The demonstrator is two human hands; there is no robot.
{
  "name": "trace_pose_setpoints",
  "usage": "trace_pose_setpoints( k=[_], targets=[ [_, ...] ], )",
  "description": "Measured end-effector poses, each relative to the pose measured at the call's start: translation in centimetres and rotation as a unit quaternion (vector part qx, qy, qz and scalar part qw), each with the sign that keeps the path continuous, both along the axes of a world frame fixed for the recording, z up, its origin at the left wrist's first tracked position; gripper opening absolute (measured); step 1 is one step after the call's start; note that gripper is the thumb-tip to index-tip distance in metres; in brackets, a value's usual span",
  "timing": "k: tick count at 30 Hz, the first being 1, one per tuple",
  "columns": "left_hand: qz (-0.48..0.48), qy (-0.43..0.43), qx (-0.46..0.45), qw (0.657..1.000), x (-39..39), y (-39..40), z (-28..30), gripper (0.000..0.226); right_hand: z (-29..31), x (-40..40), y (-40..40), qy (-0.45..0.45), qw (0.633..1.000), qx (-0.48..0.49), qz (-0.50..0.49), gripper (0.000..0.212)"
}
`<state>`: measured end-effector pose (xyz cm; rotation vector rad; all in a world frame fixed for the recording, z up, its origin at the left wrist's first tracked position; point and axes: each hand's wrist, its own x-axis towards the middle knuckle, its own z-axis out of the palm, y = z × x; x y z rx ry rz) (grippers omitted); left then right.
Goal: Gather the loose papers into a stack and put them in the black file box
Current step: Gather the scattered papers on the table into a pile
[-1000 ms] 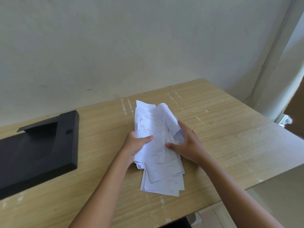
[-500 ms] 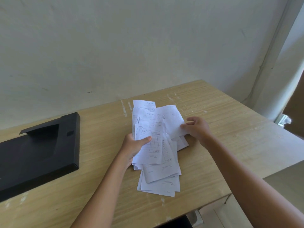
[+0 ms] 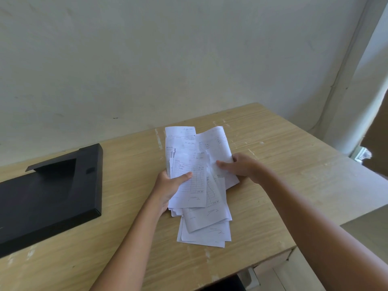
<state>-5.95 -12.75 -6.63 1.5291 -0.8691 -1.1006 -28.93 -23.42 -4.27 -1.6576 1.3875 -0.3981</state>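
Right hand point(image 3: 241, 168) back on papers point(image 3: 201, 185) — left hand point(image 3: 170, 185) opposite.

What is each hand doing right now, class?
Left hand: closed on the ruled slip, thumb on top.
Right hand: closed on the edge of a loose sheet.

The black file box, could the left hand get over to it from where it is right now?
Probably yes. The left hand is shut on the papers, and only bare table lies between it and the black file box to its left. Nothing blocks that path.
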Motion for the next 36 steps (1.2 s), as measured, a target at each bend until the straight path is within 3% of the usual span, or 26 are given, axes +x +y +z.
trace_pose_setpoints(
  k=[4,8,11,15,20,29,36],
  targets=[
    [-0.002,-0.011,0.009,1.000,0.3,0.0,-0.1,0.022,-0.9,1.1,1.3,0.138,0.984,-0.109,-0.022,0.045],
    [0.004,-0.038,0.003,0.999,0.4,0.2,-0.1,0.024,-1.2,2.2,2.2,0.136,0.983,-0.114,-0.045,0.047],
    [-0.005,-0.040,-0.010,0.999,0.7,0.4,0.2,0.024,-0.8,2.4,2.1,0.106,0.990,-0.080,-0.052,0.039],
    [-0.013,-0.024,-0.023,0.999,0.8,0.5,0.4,0.023,-0.2,2.2,1.9,-0.016,0.999,-0.012,-0.040,0.030],
    [-0.008,0.000,-0.014,1.000,0.1,0.3,-0.3,0.023,0.3,2.3,2.0,-0.066,0.997,-0.029,-0.020,0.021],
    [-0.002,0.006,-0.013,1.000,-0.2,0.3,-0.4,0.023,0.8,2.7,2.9,-0.088,0.995,-0.029,-0.024,0.030],
    [0.001,0.032,-0.025,0.999,0.0,0.7,-0.2,0.029,0.4,2.3,4.2,-0.186,0.980,-0.009,-0.068,0.033]
  ],
)
